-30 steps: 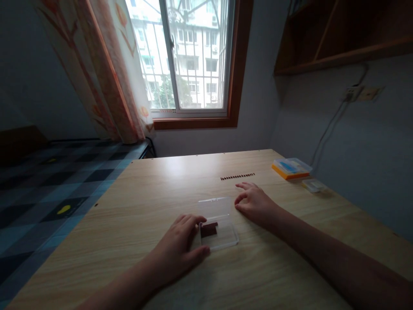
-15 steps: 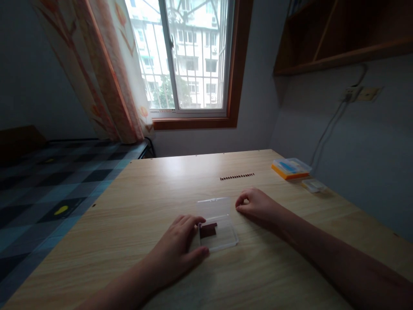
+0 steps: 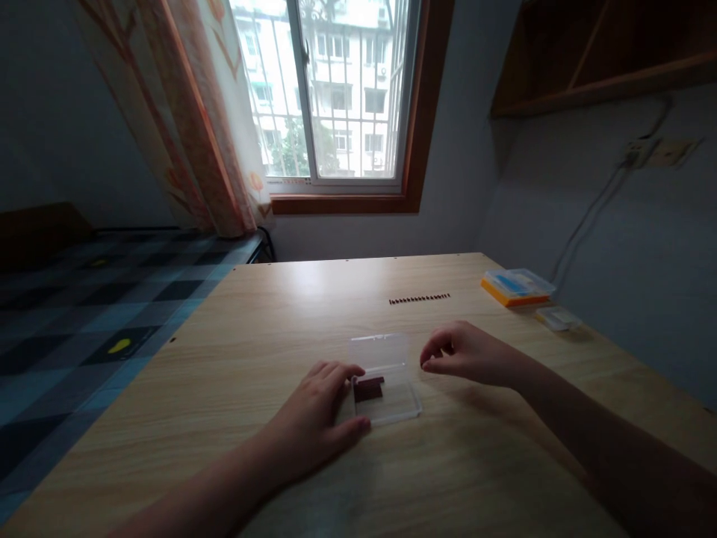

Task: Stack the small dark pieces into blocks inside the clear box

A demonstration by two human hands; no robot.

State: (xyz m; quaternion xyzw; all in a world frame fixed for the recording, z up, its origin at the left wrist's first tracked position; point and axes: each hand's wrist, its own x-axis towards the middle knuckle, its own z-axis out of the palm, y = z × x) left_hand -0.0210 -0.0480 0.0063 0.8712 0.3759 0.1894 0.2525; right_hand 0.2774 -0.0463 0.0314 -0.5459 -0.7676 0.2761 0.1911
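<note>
A clear plastic box [image 3: 397, 404] lies on the table with its lid [image 3: 381, 351] folded back flat on the far side. Inside, at the left, dark brown small pieces [image 3: 368, 389] sit packed in a block. My left hand [image 3: 319, 411] grips the box's left side, forefinger at the far corner and thumb at the near one. Right of the box, just above the tabletop, my right hand [image 3: 462, 350] is closed in a pinch. A tiny dark thing shows at its fingertips, too small to name. Farther back stands a straight row of small dark pieces [image 3: 420, 299].
An orange case with a clear lid [image 3: 517, 287] lies at the table's right edge, a small clear box [image 3: 559, 318] in front of it. A bed with a checked cover [image 3: 128, 299] is to the left. A shelf [image 3: 610, 78] hangs at upper right.
The camera view has shifted slightly. My right hand has turned a little, its fingers still pinched, and a dark speck now shows at the tips. My left hand stays on the box.
</note>
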